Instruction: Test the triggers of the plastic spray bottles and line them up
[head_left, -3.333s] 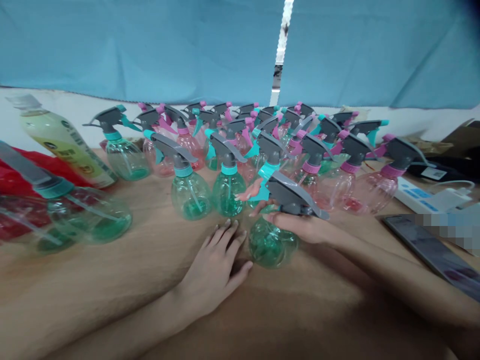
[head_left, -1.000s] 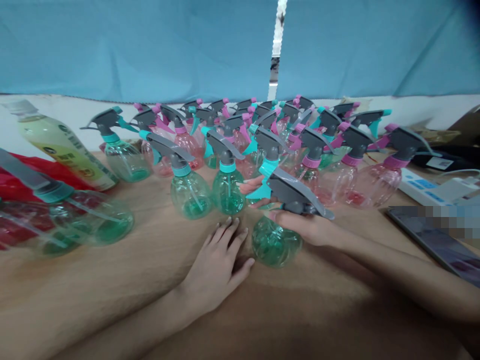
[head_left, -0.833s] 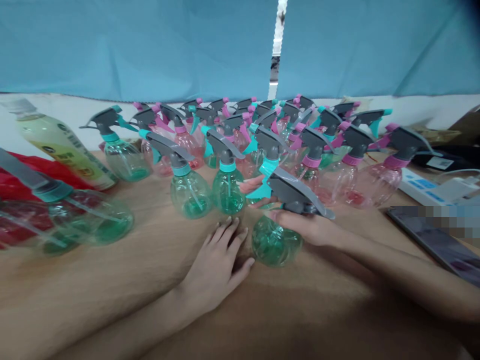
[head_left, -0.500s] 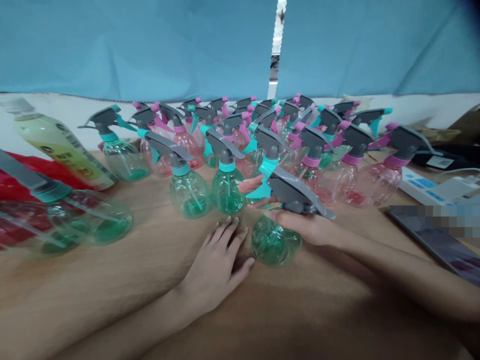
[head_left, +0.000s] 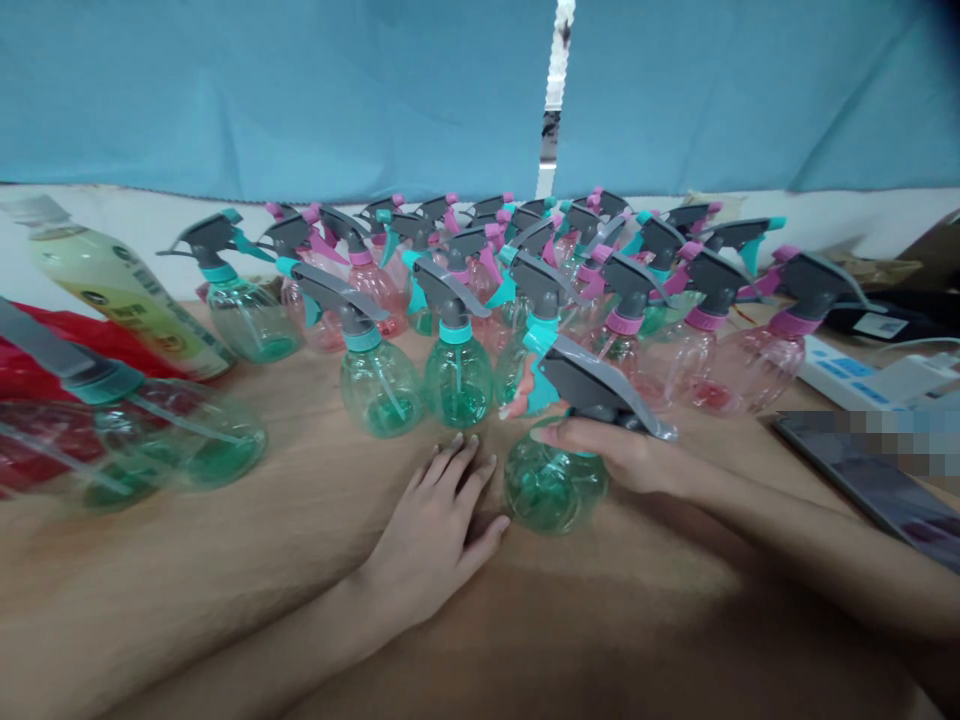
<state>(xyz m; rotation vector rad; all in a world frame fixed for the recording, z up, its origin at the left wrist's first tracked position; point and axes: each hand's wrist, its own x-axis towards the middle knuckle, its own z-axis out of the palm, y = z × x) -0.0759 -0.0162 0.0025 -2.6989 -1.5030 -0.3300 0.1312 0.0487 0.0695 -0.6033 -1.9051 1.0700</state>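
My right hand (head_left: 630, 448) is wrapped round the neck of a green spray bottle (head_left: 555, 490), its fingertips on the turquoise trigger. The bottle has a grey spray head and stands nearly upright over the wooden table (head_left: 285, 560). To its left my left hand (head_left: 435, 530) lies flat on the table, fingers stretched out and holding nothing. Just beyond the hands stand two more green spray bottles, one on the left (head_left: 382, 385) and one nearer the middle (head_left: 459, 380).
Several pink and green spray bottles (head_left: 712, 360) crowd the back. On the left are a tilted label-covered bottle (head_left: 127, 290), a red bag (head_left: 45, 340) and a lying green spray bottle (head_left: 202, 440). A phone (head_left: 862, 480) and a white power strip (head_left: 855, 375) are at right.
The fingers of my right hand have drawn in against the trigger, and the spray head has shifted very slightly right. My left hand has not moved.
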